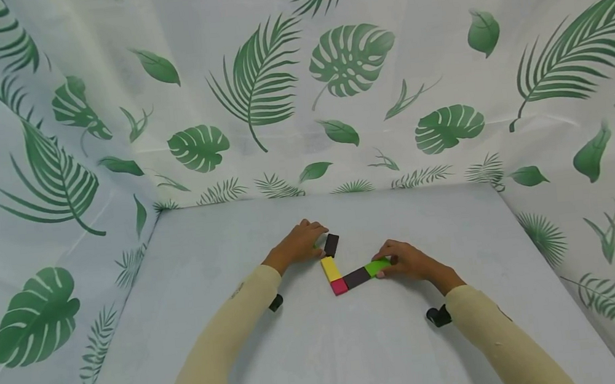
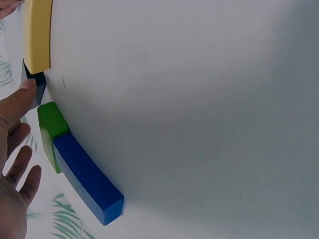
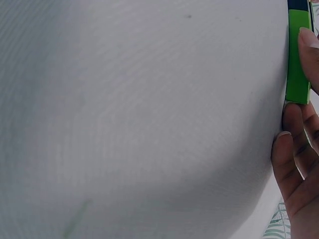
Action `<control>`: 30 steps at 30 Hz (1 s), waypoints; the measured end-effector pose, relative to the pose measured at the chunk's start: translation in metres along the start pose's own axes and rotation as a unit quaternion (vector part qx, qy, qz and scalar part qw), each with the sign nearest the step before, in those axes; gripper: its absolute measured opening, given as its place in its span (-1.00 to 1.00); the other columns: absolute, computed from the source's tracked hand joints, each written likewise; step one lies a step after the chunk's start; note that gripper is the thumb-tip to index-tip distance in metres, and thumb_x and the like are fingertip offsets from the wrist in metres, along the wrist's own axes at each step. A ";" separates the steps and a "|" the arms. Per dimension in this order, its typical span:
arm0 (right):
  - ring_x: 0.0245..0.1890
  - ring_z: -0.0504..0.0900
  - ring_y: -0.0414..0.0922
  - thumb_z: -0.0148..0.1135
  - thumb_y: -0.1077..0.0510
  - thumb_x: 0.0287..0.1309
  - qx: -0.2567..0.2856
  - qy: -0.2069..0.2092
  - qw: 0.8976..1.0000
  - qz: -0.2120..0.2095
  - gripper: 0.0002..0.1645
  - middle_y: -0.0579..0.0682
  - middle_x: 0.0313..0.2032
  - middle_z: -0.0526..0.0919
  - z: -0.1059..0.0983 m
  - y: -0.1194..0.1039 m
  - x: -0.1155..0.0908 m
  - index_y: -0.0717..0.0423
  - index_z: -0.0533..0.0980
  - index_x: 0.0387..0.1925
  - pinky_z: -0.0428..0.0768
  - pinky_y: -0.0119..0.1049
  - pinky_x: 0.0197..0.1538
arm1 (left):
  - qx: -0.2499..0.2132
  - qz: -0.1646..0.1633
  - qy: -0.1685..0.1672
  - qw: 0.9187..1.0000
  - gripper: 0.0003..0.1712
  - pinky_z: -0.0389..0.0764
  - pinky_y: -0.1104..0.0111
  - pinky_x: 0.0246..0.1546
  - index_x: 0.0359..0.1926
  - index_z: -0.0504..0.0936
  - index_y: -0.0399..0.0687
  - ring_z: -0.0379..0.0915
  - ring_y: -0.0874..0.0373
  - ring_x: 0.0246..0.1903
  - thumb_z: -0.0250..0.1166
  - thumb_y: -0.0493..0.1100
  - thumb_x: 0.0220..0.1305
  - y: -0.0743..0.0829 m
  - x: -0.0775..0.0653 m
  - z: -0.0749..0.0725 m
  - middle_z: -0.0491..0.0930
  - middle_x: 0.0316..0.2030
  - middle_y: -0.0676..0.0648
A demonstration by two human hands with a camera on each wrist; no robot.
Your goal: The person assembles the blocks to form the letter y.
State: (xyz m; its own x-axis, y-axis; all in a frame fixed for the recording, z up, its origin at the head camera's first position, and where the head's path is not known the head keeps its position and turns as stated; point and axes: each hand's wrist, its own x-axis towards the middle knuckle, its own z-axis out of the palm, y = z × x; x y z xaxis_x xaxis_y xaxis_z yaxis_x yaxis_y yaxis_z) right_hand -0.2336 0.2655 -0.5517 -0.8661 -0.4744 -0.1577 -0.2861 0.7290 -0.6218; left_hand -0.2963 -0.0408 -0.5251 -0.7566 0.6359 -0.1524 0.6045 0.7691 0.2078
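My left hand [image 1: 300, 243] is at the far end of a bent row of blocks, its thumb against a black block [image 1: 332, 245] and a fingertip near that block's far end. The yellow block [image 1: 330, 269] comes after the black one, followed by a red block [image 1: 339, 286] at the corner and a dark block [image 1: 357, 277]. At the row's right end, my right hand [image 1: 407, 261] pinches a light green block [image 1: 376, 267] between thumb and fingers. Beside my left fingers, the left wrist view shows a green block [image 2: 56, 119] touching a long blue block [image 2: 92, 174]; the left hand mostly hides them from the head view.
A pale cloth-like surface [image 1: 323, 351] lies under the blocks. Leaf-printed sheets [image 1: 276, 96] rise behind it and on both sides. Black wrist devices [image 1: 439, 316] hang below both sleeves.
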 end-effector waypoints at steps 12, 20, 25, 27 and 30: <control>-0.18 0.47 -0.15 0.51 -0.07 0.07 0.012 -0.001 1.000 0.010 -0.53 -0.12 -0.11 0.58 -0.001 -0.002 -0.003 -0.05 0.69 0.03 0.48 -0.25 -0.07 | 0.008 0.016 -0.013 1.000 -0.24 0.43 0.22 0.21 0.42 0.39 -0.01 0.33 0.05 0.13 0.42 0.05 0.27 0.004 0.005 0.000 0.46 0.32 -0.01; -0.18 0.47 -0.17 0.50 -0.07 0.07 0.000 0.001 1.000 0.008 -0.53 -0.14 -0.13 0.58 0.002 -0.001 -0.001 -0.07 0.68 0.03 0.48 -0.26 -0.07 | 0.029 0.009 -0.039 0.999 -0.22 0.40 0.14 0.25 0.47 0.33 0.12 0.29 0.02 0.19 0.38 0.12 0.30 0.003 0.013 0.005 0.40 0.37 0.01; -0.19 0.47 -0.16 0.50 -0.05 0.08 0.000 0.000 1.000 0.008 -0.54 -0.12 -0.11 0.58 0.002 -0.002 -0.002 -0.06 0.68 0.04 0.48 -0.26 -0.08 | 0.024 -0.007 -0.048 0.999 -0.24 0.40 0.11 0.26 0.43 0.39 0.08 0.31 0.00 0.19 0.39 0.13 0.28 0.002 0.018 0.005 0.43 0.34 -0.02; -0.19 0.47 -0.15 0.50 -0.05 0.08 0.001 -0.001 1.000 0.008 -0.54 -0.12 -0.11 0.58 0.001 -0.002 -0.003 -0.06 0.68 0.03 0.48 -0.26 -0.08 | 0.019 -0.012 -0.046 0.999 -0.24 0.40 0.12 0.26 0.41 0.41 0.04 0.31 0.01 0.18 0.39 0.15 0.27 0.001 0.019 0.005 0.45 0.32 -0.03; -0.19 0.47 -0.16 0.50 -0.05 0.07 -0.002 0.000 1.000 0.008 -0.54 -0.12 -0.12 0.58 0.000 -0.002 -0.004 -0.06 0.68 0.03 0.48 -0.26 -0.08 | 0.011 -0.016 -0.043 0.999 -0.23 0.40 0.13 0.26 0.39 0.41 -0.01 0.33 0.03 0.17 0.38 0.17 0.26 0.000 0.020 0.006 0.47 0.29 -0.04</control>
State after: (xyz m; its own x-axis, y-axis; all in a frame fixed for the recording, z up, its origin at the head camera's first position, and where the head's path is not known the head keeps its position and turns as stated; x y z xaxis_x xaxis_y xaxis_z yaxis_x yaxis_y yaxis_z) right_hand -0.2297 0.2657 -0.5495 -0.8710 -0.4618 -0.1675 -0.2730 0.7386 -0.6164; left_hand -0.3101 -0.0272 -0.5338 -0.7524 0.6131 -0.2408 0.5861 0.7900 0.1802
